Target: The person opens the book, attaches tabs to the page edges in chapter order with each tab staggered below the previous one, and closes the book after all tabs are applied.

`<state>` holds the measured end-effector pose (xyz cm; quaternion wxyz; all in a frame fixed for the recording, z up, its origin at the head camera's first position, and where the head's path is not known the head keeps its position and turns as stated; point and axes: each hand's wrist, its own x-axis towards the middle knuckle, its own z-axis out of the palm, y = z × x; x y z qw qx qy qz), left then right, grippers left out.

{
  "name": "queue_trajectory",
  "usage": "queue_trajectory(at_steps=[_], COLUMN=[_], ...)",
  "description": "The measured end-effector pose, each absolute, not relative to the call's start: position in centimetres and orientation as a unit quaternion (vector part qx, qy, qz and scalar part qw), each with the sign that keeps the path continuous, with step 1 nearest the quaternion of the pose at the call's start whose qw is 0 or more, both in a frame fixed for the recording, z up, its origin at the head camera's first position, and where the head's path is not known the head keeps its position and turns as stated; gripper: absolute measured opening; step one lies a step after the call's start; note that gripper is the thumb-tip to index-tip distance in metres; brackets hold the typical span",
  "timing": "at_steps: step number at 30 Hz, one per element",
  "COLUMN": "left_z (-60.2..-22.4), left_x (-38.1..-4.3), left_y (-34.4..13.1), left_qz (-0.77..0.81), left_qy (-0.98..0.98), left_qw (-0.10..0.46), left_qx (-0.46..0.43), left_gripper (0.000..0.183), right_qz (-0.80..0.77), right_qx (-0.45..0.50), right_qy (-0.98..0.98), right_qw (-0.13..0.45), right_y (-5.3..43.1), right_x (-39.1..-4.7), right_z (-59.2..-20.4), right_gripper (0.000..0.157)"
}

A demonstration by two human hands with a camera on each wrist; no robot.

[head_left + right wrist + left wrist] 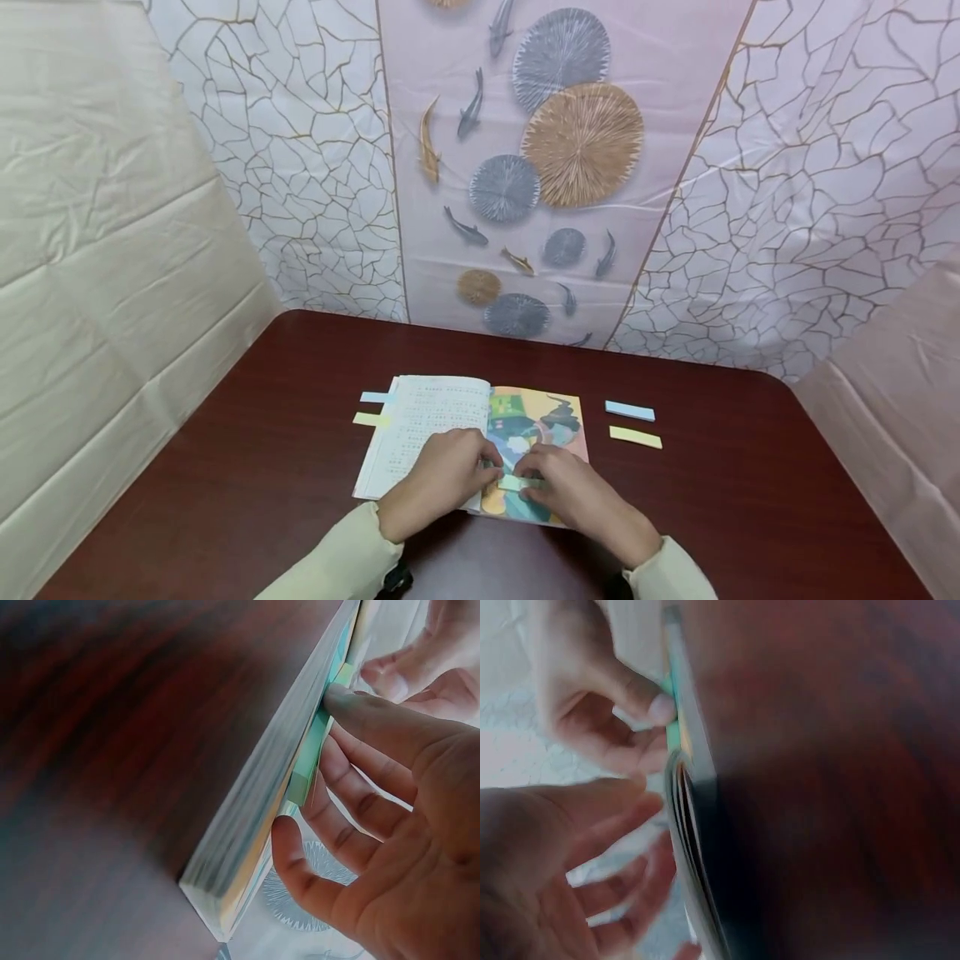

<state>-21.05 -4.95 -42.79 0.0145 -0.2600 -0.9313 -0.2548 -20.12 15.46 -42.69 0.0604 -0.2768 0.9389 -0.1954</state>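
An open book (442, 400) lies on the table, text on its left page and a colourful picture on its right. On the picture page rests a green pad of sticky notes (311, 750). My right hand (566, 487) grips this pad between thumb and fingers, low over the page. Close to the pad's left end is my left hand (450, 467), bent over the book's middle. Its thumb and index fingertips come together beside the curved page edges (686, 817) in the left wrist view, with nothing visible between them.
Blue (375, 397) and yellow (370, 419) sticky tabs stick out from the left page. Right of the book, a blue pad (630, 411) and a yellow pad (635, 437) lie on the dark red table (720, 500). Patterned cloth (495, 267) hangs behind.
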Motion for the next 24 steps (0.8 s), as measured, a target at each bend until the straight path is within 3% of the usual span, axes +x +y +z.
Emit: queue_trajectory(at_steps=[5, 11, 20, 24], left_z=[-42.9, -43.0, -42.8, -42.8], left_x=[-20.9, -20.9, -21.0, -20.9], left_y=[-4.1, -3.7, -3.5, -3.5], left_qz=[-0.206, -0.197, -0.186, -0.187], left_qy=[-0.947, -0.95, -0.956, -0.956], left_qw=[0.042, 0.039, 0.02, 0.019], left_qx=[-0.244, -0.24, -0.225, -0.227], left_gripper=[0.008, 0.013, 0.018, 0.019], right_qz=[-0.194, -0.177, -0.123, -0.086], right_qx=[-0.291, -0.256, -0.239, -0.248], right_qy=[0.936, 0.95, 0.963, 0.962], right_qw=[0.038, 0.002, -0.028, -0.07], right_y=[15.7, 16.9, 17.7, 17.4], right_x=[-19.9, -19.1, -18.2, -17.7], right_z=[-42.9, -42.5, -42.4, -42.7], right_gripper=[0.016, 0.024, 0.019, 0.021])
